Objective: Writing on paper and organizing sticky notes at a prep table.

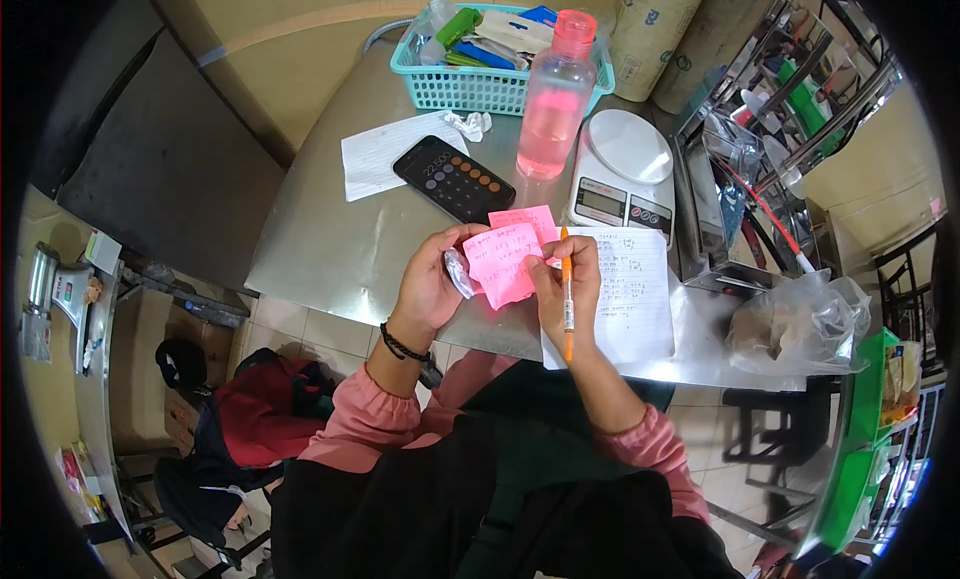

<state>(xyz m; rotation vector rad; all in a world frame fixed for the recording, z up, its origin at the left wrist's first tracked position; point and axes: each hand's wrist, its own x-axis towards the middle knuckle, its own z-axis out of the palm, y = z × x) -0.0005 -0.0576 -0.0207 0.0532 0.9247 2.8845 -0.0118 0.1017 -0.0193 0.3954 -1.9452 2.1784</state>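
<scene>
Pink sticky notes (504,264) with handwriting lie between my two hands above the front of the metal table. My left hand (431,283) holds them from the left, along with a crumpled piece of white paper (458,274) in its palm. The thumb of my right hand (571,286) presses on the notes' right edge, and an orange pen (568,301) is held in its fingers. Beneath the right hand is a lined sheet (630,294) with handwritten lines. Just beyond the notes lies a smartphone (454,179) showing a calculator.
A pink-tinted bottle (553,106) stands beside a white digital kitchen scale (624,170). Behind is a turquoise plastic basket (469,91) of packets. Another lined sheet (367,159) and crumpled paper (471,125) lie left. A clear plastic bag (799,324) sits at the table's right end.
</scene>
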